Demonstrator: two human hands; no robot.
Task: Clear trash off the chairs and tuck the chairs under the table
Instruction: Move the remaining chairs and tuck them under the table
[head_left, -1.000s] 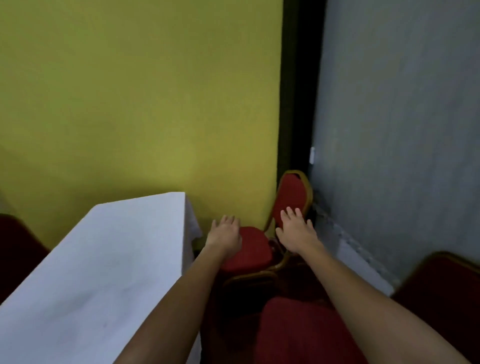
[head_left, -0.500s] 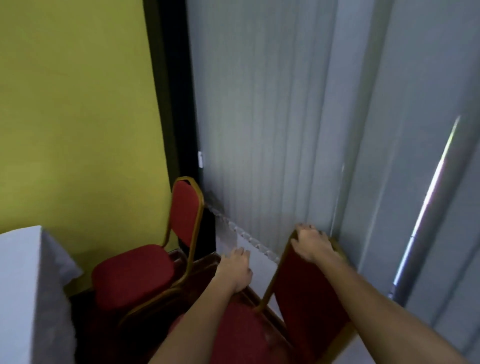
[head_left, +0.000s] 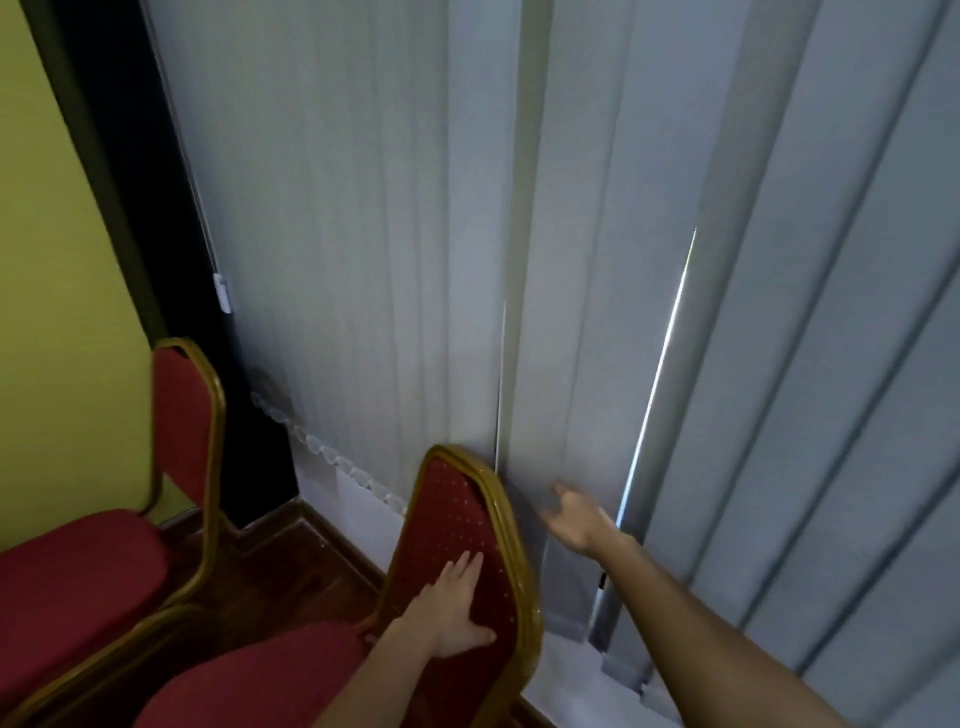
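Note:
A red padded chair with a gold frame stands close below me, its backrest (head_left: 457, 514) near the window blinds and its seat (head_left: 260, 675) toward me. My left hand (head_left: 452, 608) lies flat with fingers apart on the front of that backrest. Behind the backrest, beside the blinds, my right hand (head_left: 576, 519) hangs open, touching nothing I can see. A second red chair (head_left: 187, 415) stands at the left by the yellow wall, seat (head_left: 72, 566) facing right. No trash and no table show in this view.
Grey vertical blinds (head_left: 571, 234) fill the right and middle, with a bright slit of daylight. A yellow wall (head_left: 62, 286) and dark frame (head_left: 135, 208) are at the left. Dark wooden floor (head_left: 311, 561) shows between the chairs.
The view has swung right, away from the white table. My right hand let go of the near chair's backrest top and moved behind it; my left hand moved onto the backrest front.

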